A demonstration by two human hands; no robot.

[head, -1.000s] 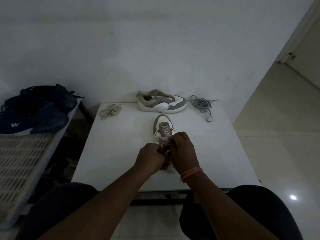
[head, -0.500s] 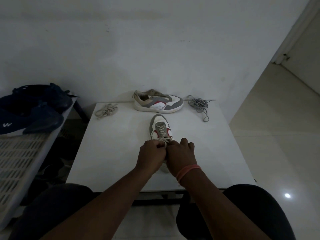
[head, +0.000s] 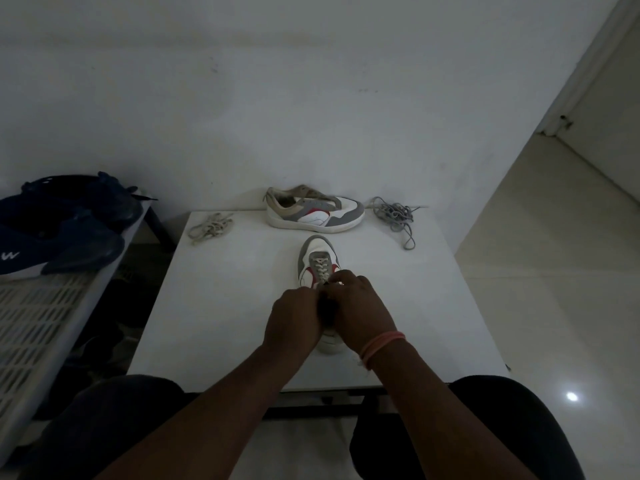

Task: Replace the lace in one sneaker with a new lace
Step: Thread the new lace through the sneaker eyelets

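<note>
Head view shows the laced sneaker (head: 318,268) standing on the white table (head: 221,306) with its toe pointing away from the person, so the eyelets face up toward both hands. The left hand (head: 294,322) and right hand (head: 360,311) sit together over the sneaker's tongue end, fingers curled around the beige lace (head: 320,270), apparently working its ends near the top eyelets; whether they are tying or loosening I cannot tell. Behind this sneaker, against the wall, the unlaced second sneaker (head: 313,213) lies side-on, set out of the working space. A beige spare lace (head: 210,227) lies bundled well to the sneaker's far left and a grey lace (head: 394,214) to its far right, both within reach. Dark blue shoes (head: 59,233) rest on a rack far left of it.
</note>
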